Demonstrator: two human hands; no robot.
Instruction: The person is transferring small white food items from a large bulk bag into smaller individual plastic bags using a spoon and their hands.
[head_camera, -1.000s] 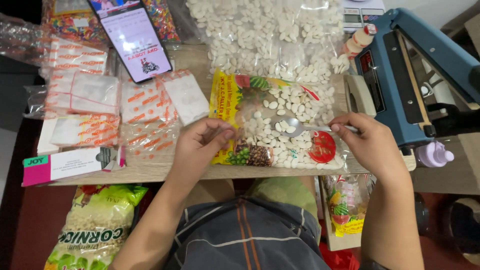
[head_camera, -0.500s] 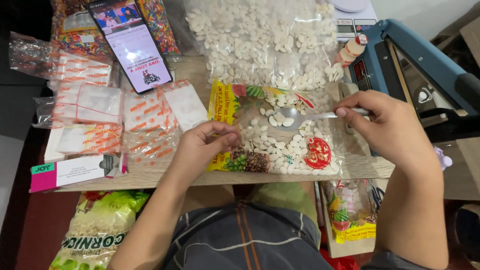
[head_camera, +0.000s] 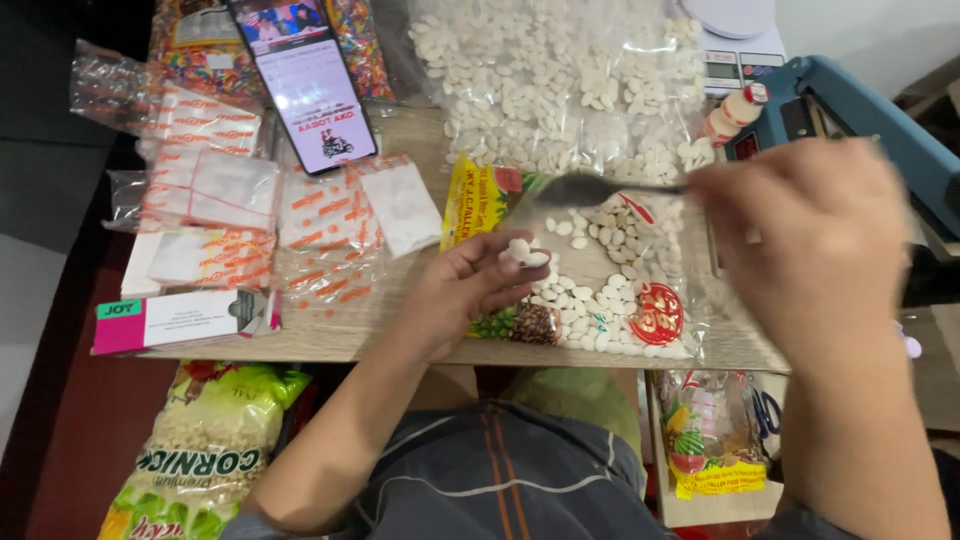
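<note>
Bench (head_camera: 330, 335) with open snack bag (head_camera: 600, 290) of white candies. Right hand (head_camera: 800, 250), fingers closed on a spoon (head_camera: 590, 188), lifts it above the bag; left hand (head_camera: 480, 285) pinches the bag's mouth. Filling step; next, a steady tip inward.

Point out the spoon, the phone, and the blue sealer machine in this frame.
spoon (head_camera: 575, 187), head view, on the dark bowl of the spoon held by the right hand.
phone (head_camera: 310, 90), head view, middle of its lit screen.
blue sealer machine (head_camera: 880, 125), head view, on its blue upper arm.
</note>
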